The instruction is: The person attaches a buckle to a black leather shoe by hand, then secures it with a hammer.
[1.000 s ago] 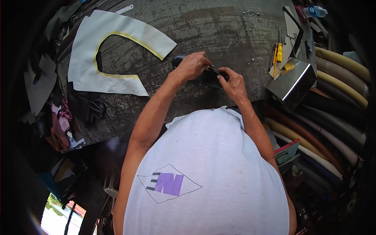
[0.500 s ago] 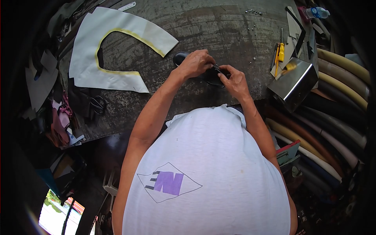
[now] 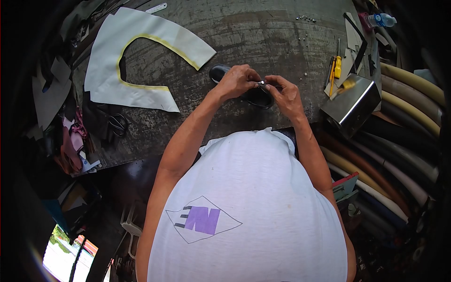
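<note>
At near bench (image 3: 263, 42) edge, left hand (image 3: 239, 80) clamps shoe (image 3: 218, 73), right hand (image 3: 287, 96) pinches metal piece (image 3: 261, 82) against it; probably best braced steady, pressed square.

Grey workbench (image 3: 263, 37) bears white sheet (image 3: 105, 56), black piece (image 3: 218, 73), scissors (image 3: 117, 124), screwdriver (image 3: 337, 66).

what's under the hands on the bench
A black rounded piece lies under the left hand and right hand, its ends showing. A small shiny bit glints between them; its middle and the grip are covered.
</note>
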`<state>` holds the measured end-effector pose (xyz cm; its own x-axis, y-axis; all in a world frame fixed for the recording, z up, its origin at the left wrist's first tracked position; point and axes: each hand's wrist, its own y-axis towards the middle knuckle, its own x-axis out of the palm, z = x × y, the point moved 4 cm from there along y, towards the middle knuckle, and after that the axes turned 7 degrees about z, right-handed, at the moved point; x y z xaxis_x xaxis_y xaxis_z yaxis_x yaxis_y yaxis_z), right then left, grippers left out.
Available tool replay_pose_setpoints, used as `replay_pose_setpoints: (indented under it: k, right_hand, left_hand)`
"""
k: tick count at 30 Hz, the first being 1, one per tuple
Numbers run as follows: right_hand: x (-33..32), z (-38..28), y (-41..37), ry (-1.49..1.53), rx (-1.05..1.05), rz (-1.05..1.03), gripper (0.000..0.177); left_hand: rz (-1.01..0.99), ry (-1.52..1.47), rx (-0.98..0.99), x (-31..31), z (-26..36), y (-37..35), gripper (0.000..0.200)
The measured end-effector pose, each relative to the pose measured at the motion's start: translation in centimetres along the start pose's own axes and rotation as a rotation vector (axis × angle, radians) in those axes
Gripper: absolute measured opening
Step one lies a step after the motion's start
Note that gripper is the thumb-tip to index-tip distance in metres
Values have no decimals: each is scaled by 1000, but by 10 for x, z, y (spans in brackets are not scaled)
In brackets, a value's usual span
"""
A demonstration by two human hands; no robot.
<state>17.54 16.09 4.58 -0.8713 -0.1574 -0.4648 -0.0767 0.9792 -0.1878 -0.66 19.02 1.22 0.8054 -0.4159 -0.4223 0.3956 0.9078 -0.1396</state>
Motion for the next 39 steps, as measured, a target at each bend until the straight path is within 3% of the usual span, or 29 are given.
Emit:
replay_pose_setpoints:
  k: [6,9,12,16,18,24,30,36,39]
  right_hand:
    - [1,0,0,11,-53,-22,21]
    - [1,-6,-2,-57,-144,26,19]
    - [1,-15,-6,-154,-385,146,15]
    - [-1,-25,-12,-173,-363,242,14]
    - [-1,-30,-17,-210,-394,292,14]
    - [-6,-31,-26,-78,-55,332,14]
    - [-12,-35,-34,-29,51,312,15]
    - [-27,-34,-37,-116,-316,265,14]
    - [-29,-35,-38,-149,-398,277,18]
  left_hand:
    - [31,-69,-82,1,7,-5,25]
    - [32,-127,-119,3,8,-7,28]
    - [29,-154,-89,6,12,-9,30]
    - [17,-213,-195,1,25,-14,30]
    - [152,-97,-102,4,29,-17,27]
    - [412,-45,-21,15,50,-29,20]
    - [471,-6,109,23,64,-39,18]
    - [382,-108,145,21,68,-44,17]
    - [405,-93,151,26,73,-45,15]
